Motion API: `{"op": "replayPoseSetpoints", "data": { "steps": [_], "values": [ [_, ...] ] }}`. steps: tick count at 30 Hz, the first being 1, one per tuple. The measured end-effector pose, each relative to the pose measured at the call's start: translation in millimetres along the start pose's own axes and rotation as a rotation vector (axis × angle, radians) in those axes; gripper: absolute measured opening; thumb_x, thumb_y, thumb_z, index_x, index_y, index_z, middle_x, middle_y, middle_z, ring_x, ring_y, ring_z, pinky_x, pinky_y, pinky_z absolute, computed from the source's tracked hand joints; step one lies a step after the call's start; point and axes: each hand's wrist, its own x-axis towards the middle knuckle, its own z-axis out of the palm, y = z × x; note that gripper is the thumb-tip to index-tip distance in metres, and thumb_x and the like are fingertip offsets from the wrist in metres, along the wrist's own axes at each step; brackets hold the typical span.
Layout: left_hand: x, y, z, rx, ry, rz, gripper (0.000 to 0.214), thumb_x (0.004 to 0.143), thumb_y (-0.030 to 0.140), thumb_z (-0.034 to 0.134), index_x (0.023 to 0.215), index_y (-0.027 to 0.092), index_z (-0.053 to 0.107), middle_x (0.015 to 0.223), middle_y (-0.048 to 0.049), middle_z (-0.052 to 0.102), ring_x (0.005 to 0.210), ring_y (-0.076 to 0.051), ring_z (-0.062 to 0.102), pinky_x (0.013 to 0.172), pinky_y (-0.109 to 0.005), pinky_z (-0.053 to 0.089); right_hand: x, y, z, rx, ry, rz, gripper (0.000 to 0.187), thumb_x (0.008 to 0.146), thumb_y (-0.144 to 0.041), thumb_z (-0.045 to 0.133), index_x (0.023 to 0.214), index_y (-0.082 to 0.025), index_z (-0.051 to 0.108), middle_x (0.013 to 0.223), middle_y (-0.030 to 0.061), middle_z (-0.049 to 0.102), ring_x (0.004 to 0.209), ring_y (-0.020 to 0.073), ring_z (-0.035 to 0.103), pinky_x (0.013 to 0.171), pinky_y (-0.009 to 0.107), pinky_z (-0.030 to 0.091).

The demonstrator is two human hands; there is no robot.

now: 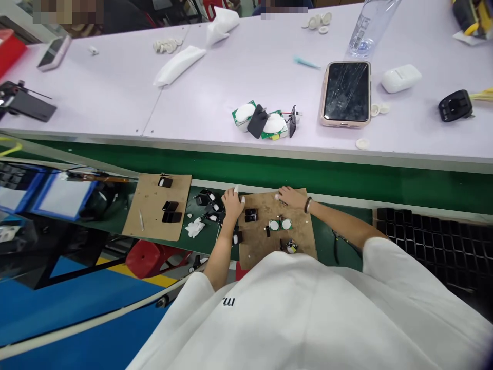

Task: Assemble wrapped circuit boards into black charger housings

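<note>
Lower centre of the frame: a brown board [275, 241] lies on the green table [322, 226], its far edge just short of the pale rail that borders the green belt [346, 177]. The left hand [233, 203] sits at the board's far left corner, fingers curled down among small black parts [210, 203] clustered just off that edge; whether its grip has closed on one cannot be told. The right hand [290, 197] lies palm down on the far edge, its grip spread and holding nothing visible. On the board, below the hands, are a black block [250, 215] and a green circuit piece [280, 224] with two white domes. A second brown board [154, 216] lies apart at centre left, with a white scrap [194, 227] in the gap. A black tray [435, 241] bounds the right, and a strip of green table separates it from the board. Across the belt, the pale far table [115, 103] carries a phone [346, 92].
</note>
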Motion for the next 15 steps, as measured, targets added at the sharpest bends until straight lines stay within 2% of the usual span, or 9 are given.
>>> {"op": "replayPoseSetpoints", "data": {
  "steps": [2,4,6,8,10,12,15],
  "values": [
    [-18.8,-0.9,4.1,-0.045,-0.077,0.154,0.064,0.089,0.023,0.06,0.152,0.022,0.049,0.157,-0.0144,0.05,0.15,-0.033,0.039,0.123,-0.045,0.03,-39.9,-6.0,11.5,0.016,-0.043,-0.005,0.016,0.095,-0.011,0.064,0.108,-0.017,0.072,0.133,0.012,0.069,0.132,0.0269,0.058,0.117,0.05,0.043],
    [-36.1,-2.2,11.4,-0.076,-0.161,0.257,0.07,0.078,0.017,0.07,0.146,0.026,0.056,0.152,-0.0111,0.056,0.147,-0.031,0.045,0.122,-0.04,0.032,-78.4,-12.2,21.7,0.033,-0.055,0.045,0.025,0.089,-0.002,0.06,0.101,-0.02,0.073,0.14,0.0113,0.067,0.138,0.0262,0.053,0.119,0.046,0.04],
    [-50.1,-3.4,19.5,-0.096,-0.213,0.298,0.077,0.069,0.009,0.073,0.143,0.027,0.058,0.148,-0.0121,0.058,0.145,-0.033,0.048,0.122,-0.041,0.034,-110.6,-19.5,30.7,0.034,-0.024,0.166,0.029,0.089,-0.002,0.059,0.107,-0.02,0.073,0.147,0.0125,0.062,0.143,0.0279,0.049,0.119,0.046,0.04],
    [-60.9,-3.8,25.9,-0.113,-0.223,0.294,0.083,0.067,0.006,0.072,0.145,0.025,0.056,0.149,-0.0149,0.057,0.145,-0.035,0.048,0.122,-0.044,0.034,-134.6,-29.4,40.8,0.022,0.034,0.36,0.028,0.094,-0.008,0.059,0.118,-0.017,0.071,0.147,0.0182,0.06,0.141,0.0316,0.05,0.117,0.048,0.043],
    [-69.5,-2.8,29.7,-0.131,-0.196,0.258,0.087,0.069,0.005,0.072,0.151,0.023,0.05,0.155,-0.0183,0.05,0.149,-0.038,0.044,0.124,-0.047,0.032,-149.4,-42.3,53.9,0.017,0.08,0.579,0.028,0.099,-0.021,0.062,0.126,-0.015,0.067,0.139,0.0186,0.063,0.13,0.0311,0.059,0.109,0.049,0.05],
    [-77.4,0.1,32.5,-0.153,-0.152,0.193,0.089,0.074,0.009,0.073,0.157,0.019,0.042,0.161,-0.0223,0.04,0.151,-0.042,0.04,0.124,-0.05,0.032,-154.1,-56.5,69.2,0.032,0.097,0.754,0.032,0.102,-0.034,0.065,0.129,-0.017,0.065,0.131,0.0129,0.066,0.115,0.0257,0.066,0.099,0.046,0.058],
    [-87.3,8.9,38.4,-0.196,-0.096,0.068,0.094,0.083,0.024,0.076,0.163,0.01,0.028,0.161,-0.0298,0.033,0.143,-0.046,0.049,0.115,-0.05,0.042,-142.6,-73.7,88.6,0.059,0.126,0.895,0.034,0.102,-0.04,0.066,0.128,-0.019,0.065,0.129,0.0093,0.068,0.109,0.022,0.069,0.093,0.043,0.061]
  ]
}}
